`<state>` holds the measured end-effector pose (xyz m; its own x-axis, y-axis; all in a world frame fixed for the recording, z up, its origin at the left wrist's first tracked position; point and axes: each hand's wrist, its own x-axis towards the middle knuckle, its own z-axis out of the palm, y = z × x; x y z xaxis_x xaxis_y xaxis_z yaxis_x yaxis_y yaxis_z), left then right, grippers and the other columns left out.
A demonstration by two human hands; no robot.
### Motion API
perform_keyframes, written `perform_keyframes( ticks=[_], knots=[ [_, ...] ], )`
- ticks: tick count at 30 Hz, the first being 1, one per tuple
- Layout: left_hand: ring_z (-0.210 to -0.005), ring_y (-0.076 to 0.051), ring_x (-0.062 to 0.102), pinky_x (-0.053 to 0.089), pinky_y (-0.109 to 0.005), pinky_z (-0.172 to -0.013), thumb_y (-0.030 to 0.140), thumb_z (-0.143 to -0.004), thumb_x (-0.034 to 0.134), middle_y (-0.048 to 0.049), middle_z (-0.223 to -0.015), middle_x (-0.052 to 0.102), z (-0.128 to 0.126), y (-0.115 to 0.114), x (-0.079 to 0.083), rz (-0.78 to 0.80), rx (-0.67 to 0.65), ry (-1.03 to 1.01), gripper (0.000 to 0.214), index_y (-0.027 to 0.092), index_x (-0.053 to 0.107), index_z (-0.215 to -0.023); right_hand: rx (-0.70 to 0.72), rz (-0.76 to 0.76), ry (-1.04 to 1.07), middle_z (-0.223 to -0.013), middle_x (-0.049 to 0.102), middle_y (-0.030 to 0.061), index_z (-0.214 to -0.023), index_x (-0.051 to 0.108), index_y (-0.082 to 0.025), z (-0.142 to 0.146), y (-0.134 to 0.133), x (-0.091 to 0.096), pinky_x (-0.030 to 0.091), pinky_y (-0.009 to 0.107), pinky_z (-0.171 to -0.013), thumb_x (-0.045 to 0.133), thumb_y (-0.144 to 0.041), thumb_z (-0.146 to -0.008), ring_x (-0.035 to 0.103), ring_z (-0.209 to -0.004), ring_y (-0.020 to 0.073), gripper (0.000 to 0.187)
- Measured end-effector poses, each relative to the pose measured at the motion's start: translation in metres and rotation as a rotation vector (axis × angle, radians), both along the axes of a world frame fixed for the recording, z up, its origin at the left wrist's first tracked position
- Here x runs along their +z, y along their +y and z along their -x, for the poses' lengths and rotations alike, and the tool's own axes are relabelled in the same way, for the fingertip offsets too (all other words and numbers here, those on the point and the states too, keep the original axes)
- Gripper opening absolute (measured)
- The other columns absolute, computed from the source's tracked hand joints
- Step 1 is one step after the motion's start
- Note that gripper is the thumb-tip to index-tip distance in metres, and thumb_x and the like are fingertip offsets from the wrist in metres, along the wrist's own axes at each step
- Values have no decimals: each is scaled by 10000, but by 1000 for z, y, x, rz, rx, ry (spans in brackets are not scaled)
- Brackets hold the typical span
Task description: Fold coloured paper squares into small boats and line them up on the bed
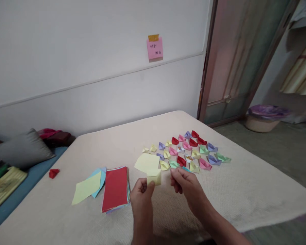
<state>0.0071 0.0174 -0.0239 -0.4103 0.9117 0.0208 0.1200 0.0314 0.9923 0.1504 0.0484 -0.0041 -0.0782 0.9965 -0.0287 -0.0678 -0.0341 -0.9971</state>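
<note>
Seen from the head, a cloth-covered table (104,144) is standing with its far edge along a white wall (91,51). With our left hand (142,195) we are grasping a folded pale-yellow paper (154,178), pinching its near side between thumb and fingers above the middle of the table, toward the near edge. We are holding our right hand (185,182) just beside it and apart from it, its fingers curling inward and its thumb pressing toward the forefinger; we are not managing to tell whether anything is lying within that pinch. Beyond the folded paper, pale-yellow sheets (146,162) are lying flat. Rows of origami boats (181,161), in red, pink, yellow, green and violet, are filling the area toward the far right corner. Left of our left hand, a paper stack (116,189) is showing a red top sheet, while a light-yellow sheet (87,189) is overlapping a blue sheet (98,191) beside it. Near the left edge, a small red folded paper (53,173) is resting alone.
</note>
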Motion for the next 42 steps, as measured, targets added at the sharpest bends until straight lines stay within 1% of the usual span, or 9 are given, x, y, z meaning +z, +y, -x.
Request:
perform_keyframes(
  ticks=[3, 6, 9, 12, 18, 22, 28, 36, 42],
  knots=[
    [-557, -97, 412, 347, -209, -546, 260, -750, 625, 49, -596, 477, 3, 2, -1, 39, -31, -370, 109, 167, 580, -717, 11, -4, -23, -542, 521, -23, -641, 537, -181, 1, 2, -3, 358, 229, -485, 523, -408, -829, 471, -512, 120, 296],
    [-556, -88, 424, 364, -207, -555, 250, -733, 645, 44, -606, 501, -2, 1, 0, 31, -50, -504, 106, 156, 596, -738, 87, 7, 24, -622, 574, -10, -747, 561, -181, 8, 1, -7, 402, 238, -520, 567, -354, -789, 530, -575, 140, 178],
    [-562, -88, 448, 377, -210, -558, 251, -738, 644, 33, -612, 526, -11, -2, 2, 16, -92, -505, 107, 149, 611, -732, 145, -2, 64, -587, 566, -20, -748, 563, -182, 16, -2, -10, 410, 243, -516, 586, -323, -762, 547, -567, 147, 143],
    [-583, -95, 489, 381, -207, -552, 249, -724, 654, 13, -648, 575, -16, -5, 9, 34, -158, -480, 105, 147, 629, -734, 137, -16, 80, -531, 532, -36, -682, 553, -182, 17, -3, -12, 384, 233, -484, 579, -303, -759, 512, -505, 127, 145],
    [-639, -114, 547, 384, -201, -532, 349, -751, 625, -1, -730, 601, -10, -6, 27, 83, -186, -600, 181, 178, 615, -808, 214, 6, 48, -490, 528, -44, -647, 582, -175, 8, 2, -10, 349, 220, -449, 593, -266, -722, 464, -442, 104, 118],
    [-564, -92, 504, 345, -195, -511, 259, -721, 642, 13, -653, 578, -4, -4, 20, 62, -213, -611, 131, 159, 632, -806, 270, 22, 54, -490, 517, -54, -639, 589, -172, 7, 2, -10, 333, 212, -434, 603, -267, -711, 447, -418, 90, 121],
    [-534, -81, 442, 324, -200, -497, 158, -698, 623, 25, -608, 556, -2, -2, 5, 46, -210, -510, 46, 150, 643, -739, 255, 1, 53, -495, 510, -52, -658, 609, -173, 7, 0, -8, 329, 212, -438, 594, -256, -721, 442, -439, 94, 105],
    [-550, -82, 453, 346, -198, -533, 66, -646, 580, 31, -589, 558, -1, -5, 10, -14, -204, -547, 121, 161, 654, -652, 202, -6, 116, -543, 535, -34, -674, 696, -189, 4, -2, -3, 368, 239, -488, 555, -156, -653, 467, -496, 112, 147],
    [-596, -121, 507, 389, -234, -573, 119, -672, 589, -9, -650, 611, 2, -4, 12, -22, -259, -458, 108, 146, 686, -708, 267, -156, 108, -653, 555, -6, -621, 714, -193, -2, 3, -3, 387, 256, -540, 547, -118, -671, 492, -559, 119, 190]
  ],
)
